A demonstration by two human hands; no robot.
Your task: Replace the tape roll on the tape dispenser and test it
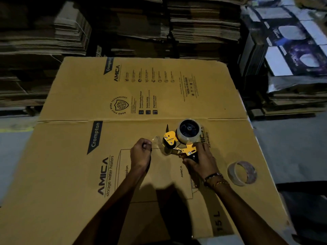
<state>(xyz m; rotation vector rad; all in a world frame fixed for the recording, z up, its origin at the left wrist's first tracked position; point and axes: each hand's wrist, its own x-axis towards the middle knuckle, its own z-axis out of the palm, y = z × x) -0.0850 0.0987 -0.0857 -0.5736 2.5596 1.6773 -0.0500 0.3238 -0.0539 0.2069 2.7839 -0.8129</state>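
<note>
A: Where is the tape dispenser [178,142]?

B: On the flattened cardboard box [74,174], right of its middle and just below the fold line. It is yellow, and a clear tape roll [189,131] sits on its black hub.

A: And the hands?

B: The right hand [200,162] is wrapped round the dispenser's handle, fingers curled on it. The left hand [140,152] is to the left of the dispenser, its fingers clenched and pinching the free end of a clear tape strip [159,141] that runs back to the front of the dispenser.

A: Anything else on the cardboard?

B: 1 empty tape core [242,173], near the right edge, apart from the right hand. It stands tilted on its rim. Behind the box are stacks of flat cartons [203,23], and printed boxes [292,50] sit in the far right corner.
</note>
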